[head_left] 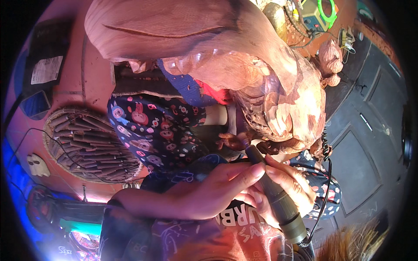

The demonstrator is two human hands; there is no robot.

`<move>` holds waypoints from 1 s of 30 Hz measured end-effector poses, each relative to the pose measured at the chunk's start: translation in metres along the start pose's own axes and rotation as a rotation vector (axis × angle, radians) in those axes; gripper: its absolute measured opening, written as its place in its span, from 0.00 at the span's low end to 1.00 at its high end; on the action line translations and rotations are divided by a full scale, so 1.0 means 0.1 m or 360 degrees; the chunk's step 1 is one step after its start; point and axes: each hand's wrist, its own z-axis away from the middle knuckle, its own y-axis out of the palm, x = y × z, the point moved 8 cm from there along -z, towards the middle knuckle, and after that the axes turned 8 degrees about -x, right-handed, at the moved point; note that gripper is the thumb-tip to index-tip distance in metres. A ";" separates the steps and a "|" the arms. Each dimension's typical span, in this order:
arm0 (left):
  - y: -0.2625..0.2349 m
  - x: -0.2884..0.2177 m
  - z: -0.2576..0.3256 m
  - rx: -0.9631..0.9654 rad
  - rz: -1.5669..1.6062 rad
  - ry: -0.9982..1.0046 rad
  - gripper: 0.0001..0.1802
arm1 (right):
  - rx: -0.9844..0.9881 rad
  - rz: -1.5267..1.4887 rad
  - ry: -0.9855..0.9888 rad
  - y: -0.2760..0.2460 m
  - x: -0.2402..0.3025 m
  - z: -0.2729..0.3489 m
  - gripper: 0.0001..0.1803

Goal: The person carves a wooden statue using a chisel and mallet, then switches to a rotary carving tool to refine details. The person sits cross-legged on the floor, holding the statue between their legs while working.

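Note:
A dark cylindrical rotary tool lies slantwise between both hands, its narrow tip up against the lower part of a large wooden carving. My left hand closes on the tool's front from the left, thumb on top and fingers partly underneath. From the right, my right hand wraps round the tool's body, thumb near the front end. A black cord leads from the tool's rear and turns coiled higher up. The carving has a smooth upper sweep and layered, cut folds lower down. The exact contact at the tip is hard to make out.
On the left, a round basket holds many dark rod-shaped pieces, with a thin cable across it. A phone-like slab lies beyond it. A bulb-shaped wooden piece, a green ring and a dark panelled surface are on the right.

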 end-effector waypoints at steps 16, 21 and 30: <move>0.09 -0.06 -0.05 0.0071 0.0238 0.0048 0.23 | 0.0118 -0.0194 0.0066 -0.04 -0.07 -0.21 0.19; 0.14 -0.01 -0.16 0.0009 0.0370 -0.0036 0.21 | -0.0083 -0.0236 0.0597 -0.10 -0.17 -0.19 0.24; 0.13 -0.02 -0.16 0.0084 0.0411 0.0008 0.21 | 0.0045 -0.0279 0.0334 -0.02 -0.07 -0.35 0.25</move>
